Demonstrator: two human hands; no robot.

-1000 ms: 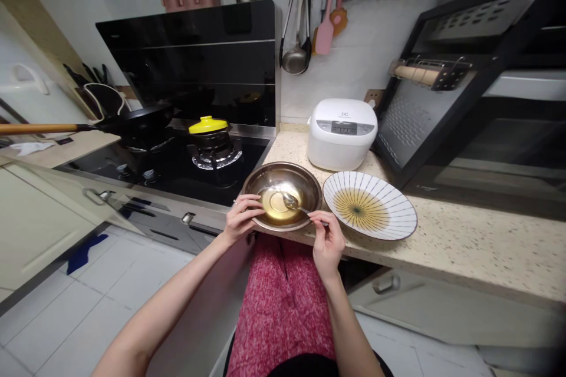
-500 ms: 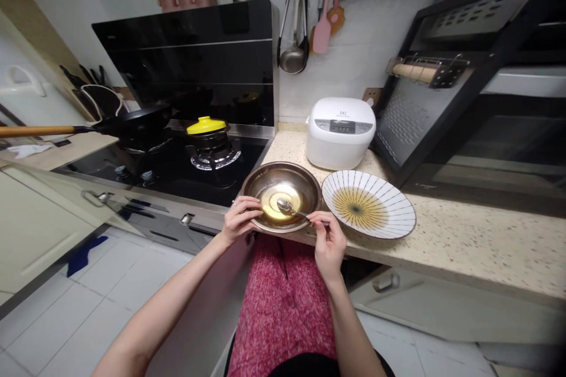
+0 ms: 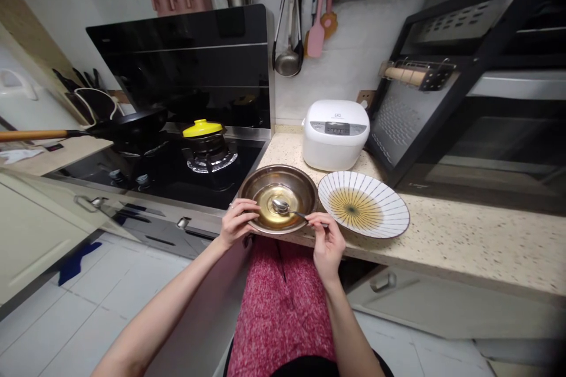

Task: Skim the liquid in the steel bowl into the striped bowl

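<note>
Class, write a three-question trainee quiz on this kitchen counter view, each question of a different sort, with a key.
1. True or false: the left hand grips the rim of the metal bowl.
2. What does the right hand hold? A) spoon B) pink spatula C) ladle
3. Fill in: right of the bowl on the counter lies a striped ____.

Key
1. True.
2. A; its tip rests in the yellowish liquid.
3. Plate; it lies in front of the white rice cooker.
</note>
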